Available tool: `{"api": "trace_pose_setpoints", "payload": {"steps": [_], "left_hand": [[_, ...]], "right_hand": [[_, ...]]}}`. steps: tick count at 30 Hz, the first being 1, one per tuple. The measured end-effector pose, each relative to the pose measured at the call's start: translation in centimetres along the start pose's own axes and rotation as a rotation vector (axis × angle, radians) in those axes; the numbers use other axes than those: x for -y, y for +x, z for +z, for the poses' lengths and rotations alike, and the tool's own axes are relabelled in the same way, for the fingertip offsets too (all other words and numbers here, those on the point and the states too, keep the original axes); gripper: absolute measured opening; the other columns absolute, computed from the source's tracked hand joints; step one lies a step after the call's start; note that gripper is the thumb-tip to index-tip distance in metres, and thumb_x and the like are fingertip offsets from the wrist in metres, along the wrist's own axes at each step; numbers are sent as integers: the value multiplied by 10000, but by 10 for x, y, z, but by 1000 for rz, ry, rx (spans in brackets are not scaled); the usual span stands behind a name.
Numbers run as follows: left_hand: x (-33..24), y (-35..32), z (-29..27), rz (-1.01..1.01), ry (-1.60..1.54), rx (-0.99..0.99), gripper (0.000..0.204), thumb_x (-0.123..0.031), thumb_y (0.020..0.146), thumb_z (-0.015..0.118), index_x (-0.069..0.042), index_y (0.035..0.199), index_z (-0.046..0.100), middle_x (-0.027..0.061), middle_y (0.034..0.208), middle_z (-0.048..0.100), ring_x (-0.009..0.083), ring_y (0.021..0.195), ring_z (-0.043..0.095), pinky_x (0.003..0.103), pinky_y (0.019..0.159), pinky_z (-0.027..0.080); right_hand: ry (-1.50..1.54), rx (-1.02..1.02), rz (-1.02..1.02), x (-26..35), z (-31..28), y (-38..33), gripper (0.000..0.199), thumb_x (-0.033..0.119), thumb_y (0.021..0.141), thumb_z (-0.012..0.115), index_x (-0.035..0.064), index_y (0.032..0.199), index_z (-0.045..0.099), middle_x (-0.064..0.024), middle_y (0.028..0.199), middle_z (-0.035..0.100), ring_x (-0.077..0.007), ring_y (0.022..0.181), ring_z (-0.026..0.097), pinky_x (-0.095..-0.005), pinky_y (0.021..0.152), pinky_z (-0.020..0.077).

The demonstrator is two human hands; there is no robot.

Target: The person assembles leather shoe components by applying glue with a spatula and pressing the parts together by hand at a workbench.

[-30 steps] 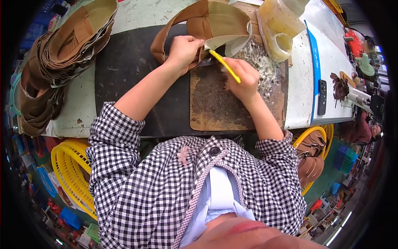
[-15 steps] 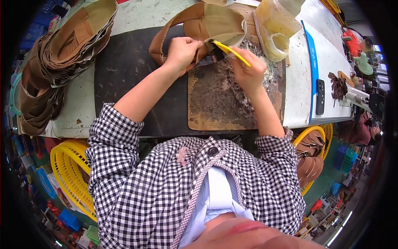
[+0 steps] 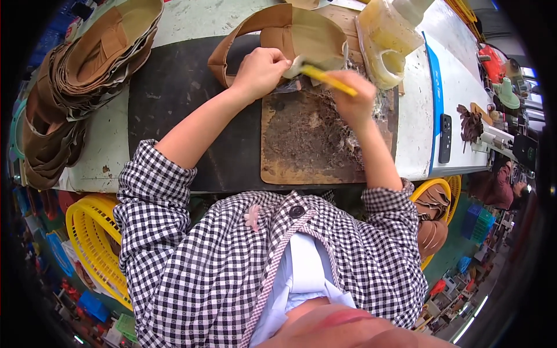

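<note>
Since the earlier frame both hands are shifted up and left on the bench, and the yellow-handled brush [image 3: 328, 79] is now laid nearly flat instead of angled down over the worn brown work board [image 3: 301, 145]. Brush bristles are hidden where the tip meets the leather; whether glue is on them cannot be told. The tan leather shoe upper [image 3: 290, 35] is cut off at the top edge, and its far loop is partly covered by the left hand [image 3: 261, 68]. Left fingers are curled together and clamped on the near edge of the upper, pinning it at the top edge of the board. The right hand [image 3: 355, 98] is closed around the brush handle, fingers together, thumb side hidden from view. The brush tip is seen just beside the left fingertips, touching the upper's pale lining. A cloudy yellowish glue jug [image 3: 389, 40] is stood just right of the upper, its top cropped. Stacked brown uppers [image 3: 75, 87] are piled far left, well apart from the hands. A yellow basket [image 3: 93, 243] is partly hidden under the bench and sleeve.
</note>
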State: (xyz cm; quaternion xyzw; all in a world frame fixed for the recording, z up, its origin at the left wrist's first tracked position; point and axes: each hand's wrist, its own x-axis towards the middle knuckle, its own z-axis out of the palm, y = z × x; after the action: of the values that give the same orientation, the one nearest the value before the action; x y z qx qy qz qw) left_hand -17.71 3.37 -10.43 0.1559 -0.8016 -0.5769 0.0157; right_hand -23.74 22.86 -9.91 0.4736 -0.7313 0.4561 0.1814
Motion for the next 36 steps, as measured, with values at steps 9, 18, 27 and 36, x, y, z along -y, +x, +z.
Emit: {"api": "trace_pose_setpoints", "payload": {"steps": [9, 18, 27, 36], "left_hand": [[-16, -36, -10, 627, 676, 274, 523, -104, 650, 503, 29, 1154, 452, 136, 1045, 520, 282, 979, 494, 338, 863, 410], [-58, -26, -17, 996, 1233, -226, 147, -92, 666, 553, -108, 805, 596, 21, 699, 493, 175, 685, 512, 304, 595, 407], [-18, -29, -93, 932, 1025, 12, 385, -2, 584, 560, -83, 956, 611, 58, 956, 568, 259, 999, 507, 345, 853, 438], [-16, -26, 34, 460, 739, -174, 293, -320, 740, 595, -44, 827, 549, 100, 859, 575, 257, 832, 535, 373, 729, 441]], "right_hand": [[-300, -148, 346, -17, -78, 15, 77, 81, 725, 659, 49, 794, 650, -94, 694, 629, -192, 598, 612, -269, 537, 462], [-111, -412, 409, -57, -125, 8, 92, 59, 737, 656, 17, 818, 648, -72, 713, 641, -144, 575, 580, -253, 532, 441], [198, -137, 689, -47, -145, -45, 136, 55, 780, 629, -52, 861, 606, -74, 795, 635, -119, 714, 585, -235, 652, 453], [839, 41, 777, -16, -108, 26, 184, 115, 769, 589, -41, 867, 593, -122, 835, 619, -200, 743, 604, -322, 739, 475]]}}
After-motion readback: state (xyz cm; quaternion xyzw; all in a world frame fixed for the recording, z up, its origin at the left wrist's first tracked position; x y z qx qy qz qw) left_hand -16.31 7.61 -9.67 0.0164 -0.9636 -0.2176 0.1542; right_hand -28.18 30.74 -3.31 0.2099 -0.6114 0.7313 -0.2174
